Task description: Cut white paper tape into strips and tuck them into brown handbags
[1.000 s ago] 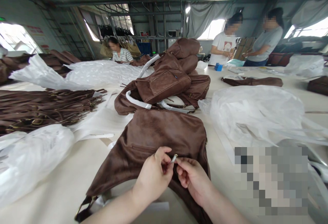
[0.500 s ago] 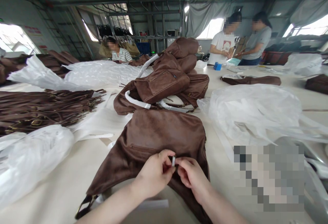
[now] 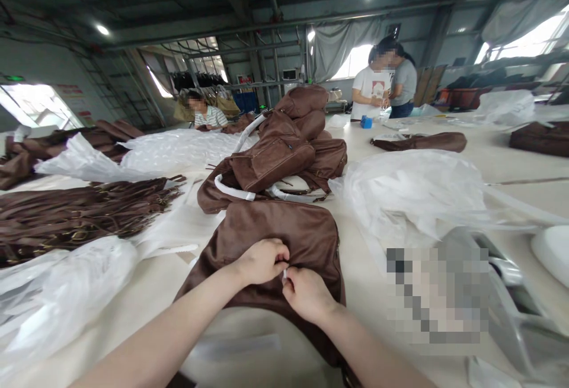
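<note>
A dark brown leather bag [image 3: 306,225] lies flat on the table in front of me, its curved opening toward me. Over its middle, my left hand [image 3: 263,262] is closed, thumb and fingers curled together near the zip area; what they pinch, if anything, is hidden. Just to the right and slightly lower, my right hand [image 3: 309,294] pinches a small white strip [image 3: 285,272] between thumb and forefinger. The two hands' fingertips almost meet at this strip. The bag's lower left corner is partly hidden behind my left forearm.
Beyond the bag rises a pile of brown bags [image 3: 275,157] with white-wrapped handles. Brown straps [image 3: 80,216] are heaped at left. Clear plastic [image 3: 413,189] lies at right, more plastic [image 3: 75,293] at left. Several people stand or sit across the table [image 3: 368,317].
My view has shifted, and both hands appear higher and further left in it. My right hand has closed around the white strip, which was more exposed between the fingertips before.
</note>
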Tool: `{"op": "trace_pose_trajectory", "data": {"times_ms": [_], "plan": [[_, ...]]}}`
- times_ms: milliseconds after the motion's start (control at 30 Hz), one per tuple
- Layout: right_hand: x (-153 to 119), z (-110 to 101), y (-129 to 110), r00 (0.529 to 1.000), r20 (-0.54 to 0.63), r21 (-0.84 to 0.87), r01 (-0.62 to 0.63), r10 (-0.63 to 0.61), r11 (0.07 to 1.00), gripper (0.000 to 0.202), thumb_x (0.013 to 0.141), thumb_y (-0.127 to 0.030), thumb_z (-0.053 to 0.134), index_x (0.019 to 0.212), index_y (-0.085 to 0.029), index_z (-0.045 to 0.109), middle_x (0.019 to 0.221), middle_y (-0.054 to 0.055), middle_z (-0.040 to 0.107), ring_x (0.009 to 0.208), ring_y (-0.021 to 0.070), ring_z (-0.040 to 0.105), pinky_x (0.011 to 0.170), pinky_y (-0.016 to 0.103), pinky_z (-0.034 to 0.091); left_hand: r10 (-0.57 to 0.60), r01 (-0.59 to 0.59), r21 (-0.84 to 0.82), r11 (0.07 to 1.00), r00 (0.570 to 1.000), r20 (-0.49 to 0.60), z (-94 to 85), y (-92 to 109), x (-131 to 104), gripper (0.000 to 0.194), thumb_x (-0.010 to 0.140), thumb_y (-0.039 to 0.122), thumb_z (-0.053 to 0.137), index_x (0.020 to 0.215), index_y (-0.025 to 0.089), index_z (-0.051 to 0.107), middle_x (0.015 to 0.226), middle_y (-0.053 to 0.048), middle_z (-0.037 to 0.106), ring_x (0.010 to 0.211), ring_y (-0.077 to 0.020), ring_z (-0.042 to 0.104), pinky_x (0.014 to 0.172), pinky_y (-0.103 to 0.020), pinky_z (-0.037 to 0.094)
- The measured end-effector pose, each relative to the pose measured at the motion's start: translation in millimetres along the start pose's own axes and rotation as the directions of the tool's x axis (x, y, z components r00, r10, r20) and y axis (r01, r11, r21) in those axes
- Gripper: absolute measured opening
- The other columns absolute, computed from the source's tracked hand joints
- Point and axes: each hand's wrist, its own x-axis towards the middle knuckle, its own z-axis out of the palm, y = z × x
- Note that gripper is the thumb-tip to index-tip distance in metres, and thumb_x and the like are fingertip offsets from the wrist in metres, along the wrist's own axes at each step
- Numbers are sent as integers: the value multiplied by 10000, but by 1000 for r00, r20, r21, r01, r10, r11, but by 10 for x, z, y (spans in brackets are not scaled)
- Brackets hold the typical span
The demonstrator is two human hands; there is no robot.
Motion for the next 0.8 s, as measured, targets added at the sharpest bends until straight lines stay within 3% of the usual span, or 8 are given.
{"op": "trace_pose_trajectory", "data": {"times_ms": [200,300,500,633,800], "plan": [[116,-5,-238,999,22,-73,31,-29,997,289,813,-132,505,1001,-50,708,981,214,729,866,307,710,699,353,524,-1,-15,112,994,989,149,-108,-22,230,115,759,158,647,804,216,735,816,6,708,737,-140,644,668,-211,460],[87,-7,-283,999,18,-78,49,-48,996,308,790,-124,528,1032,-40,700,993,211,728,860,309,712,701,356,532,-29,2,147,989,983,180,-129,-51,260,65,764,222,680,806,217,729,783,19,718,706,-130,652,627,-194,458],[-20,-120,-30,998,-46,-67,-47,44,997,322,900,-202,414,910,-105,720,878,182,744,822,288,720,694,343,529,-57,10,277,961,986,159,-92,55,203,164,760,306,728,887,208,696,856,-4,708,768,-160,667,680,-223,492],[2,-152,63,996,-61,-75,-65,61,995,290,898,-239,455,902,-125,721,870,170,747,810,278,720,693,334,519,-24,-32,416,909,991,130,23,191,156,127,870,210,582,920,129,665,952,-114,672,859,-240,661,770,-334,524],[-15,-143,130,997,-63,-99,-43,37,994,190,856,-191,514,890,-159,698,839,127,746,803,272,718,691,330,501,36,-102,494,864,989,141,181,244,105,176,879,68,467,933,81,634,931,-154,645,809,-268,652,705,-384,543]]}}
